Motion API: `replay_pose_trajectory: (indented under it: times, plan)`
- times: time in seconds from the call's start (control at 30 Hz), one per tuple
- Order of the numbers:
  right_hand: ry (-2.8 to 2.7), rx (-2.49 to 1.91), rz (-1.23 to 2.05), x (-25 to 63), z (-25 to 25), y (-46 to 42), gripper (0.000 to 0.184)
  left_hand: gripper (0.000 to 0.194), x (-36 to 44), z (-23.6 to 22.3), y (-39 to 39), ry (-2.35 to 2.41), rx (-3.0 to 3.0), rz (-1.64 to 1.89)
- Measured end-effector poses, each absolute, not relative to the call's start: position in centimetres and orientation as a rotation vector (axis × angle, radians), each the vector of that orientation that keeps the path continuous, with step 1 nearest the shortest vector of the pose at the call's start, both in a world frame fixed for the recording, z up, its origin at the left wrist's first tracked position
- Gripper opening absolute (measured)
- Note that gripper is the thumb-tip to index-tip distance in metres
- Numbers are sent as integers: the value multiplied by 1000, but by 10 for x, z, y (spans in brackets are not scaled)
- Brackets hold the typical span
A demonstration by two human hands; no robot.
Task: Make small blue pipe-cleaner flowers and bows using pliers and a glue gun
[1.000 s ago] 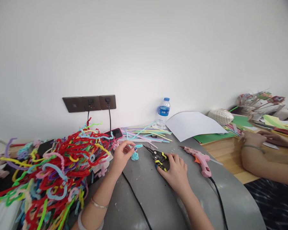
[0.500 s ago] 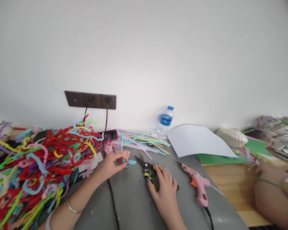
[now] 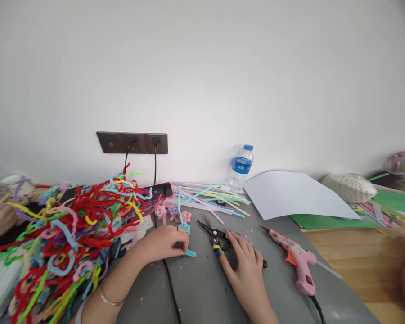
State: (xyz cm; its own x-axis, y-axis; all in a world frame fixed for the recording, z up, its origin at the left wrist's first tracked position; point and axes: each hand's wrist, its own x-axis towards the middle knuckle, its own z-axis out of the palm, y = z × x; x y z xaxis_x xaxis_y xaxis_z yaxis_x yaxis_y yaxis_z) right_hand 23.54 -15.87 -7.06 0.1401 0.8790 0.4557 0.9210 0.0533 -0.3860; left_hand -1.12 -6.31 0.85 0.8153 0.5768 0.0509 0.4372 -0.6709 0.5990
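Grey tabletop, small pale scraps on it. Risks: right hand [image 3: 245, 267] knocking the pink plastic glue gun [image 3: 303, 270] at its 3 o'clock, a burn if hot; black-nosed pliers with yellow-and-black handles [image 3: 216, 237], at its 11, could nip if squeezed carelessly. Right palm down, fingers spread over handles; grip cannot be told. Left hand [image 3: 165, 243], wrist bent, pinches short light-blue fuzzy stem [image 3: 191, 254], right hand's 9 o'clock. Beyond, stem's 12: light-blue fuzzy flower [image 3: 185, 227].

On the tabletop [image 3: 202, 292], the pliers [image 3: 215, 233] lie under the right hand [image 3: 248, 267]. Left of the pliers is the left hand [image 3: 167, 243], and farther left the pipe-cleaner heap [image 3: 94, 243]. Right of the pliers lies the glue gun [image 3: 303, 267]. Behind them are straight stems [image 3: 202, 193], then the bottle [image 3: 242, 165].
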Motion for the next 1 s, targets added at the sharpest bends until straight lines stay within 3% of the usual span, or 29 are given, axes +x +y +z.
replay_pose_trajectory:
  times: [0.2, 0.3, 0.47, 0.63, 0.9, 1.0]
  plan:
    - [-1735, -1821, -71, 235, -69, -159, 43, 11, -26, 16, -49, 967, 2350, 472]
    - [-1746, -1819, -75, 236, -70, -160, 42, 25, -23, 8, -43, 1257, 2333, 623]
    - [-1755, -1805, -93, 238, -73, -160, 43, 37, -8, -11, -43, 1287, 2438, 605]
    - [-1745, -1788, -95, 238, -72, -160, 42, 32, -4, -18, -39, 1302, 2381, 766]
    - [-1701, -1765, -43, 238, -73, -158, 41, 16, -13, -7, -41, 1180, 2244, 1378]
    - [-1615, -1724, 9, 236, -64, -158, 38, 15, -9, -3, -47, 1047, 2201, 1419]
